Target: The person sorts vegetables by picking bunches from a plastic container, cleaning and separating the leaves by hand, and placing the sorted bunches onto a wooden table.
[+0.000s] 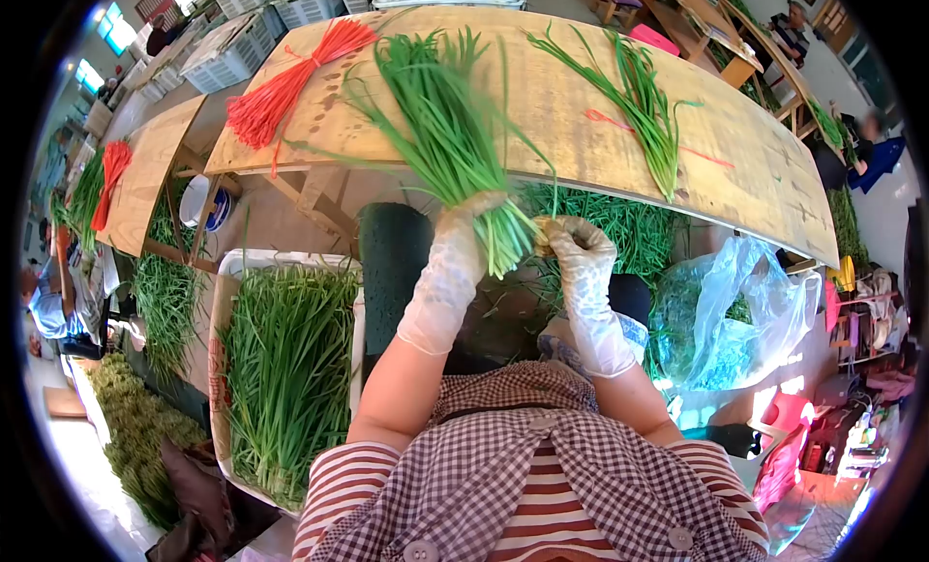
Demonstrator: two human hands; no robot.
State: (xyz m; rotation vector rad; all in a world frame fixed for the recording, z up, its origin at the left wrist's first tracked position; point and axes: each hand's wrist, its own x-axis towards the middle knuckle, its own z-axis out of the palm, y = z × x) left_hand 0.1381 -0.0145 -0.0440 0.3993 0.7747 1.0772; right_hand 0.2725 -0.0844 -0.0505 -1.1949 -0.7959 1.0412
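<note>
My left hand (pixel 463 235), in a thin whitish glove, is closed around a thick bunch of garlic chives (pixel 440 117). Its pale cut ends point down toward me, and the leaves fan out above the table's near edge. Just right of those ends is my gloved right hand (pixel 579 245), its stained fingers pinched together. A thin chive leaf (pixel 554 180) curves down to these fingertips. On the wooden table (pixel 755 165), a smaller bunch of chives (pixel 644 112) lies to the right beside loose red ties (pixel 610 120). A tied bundle of red strips (pixel 305 78) lies at the left.
A white crate (pixel 223 344) packed with chives stands left of my legs. More chives (pixel 610 228) are heaped under the table, beside a clear plastic bag (pixel 726 315). A bucket (pixel 205 202) stands under the left table. Crates (pixel 232 54) are stacked behind; other people sit farther off.
</note>
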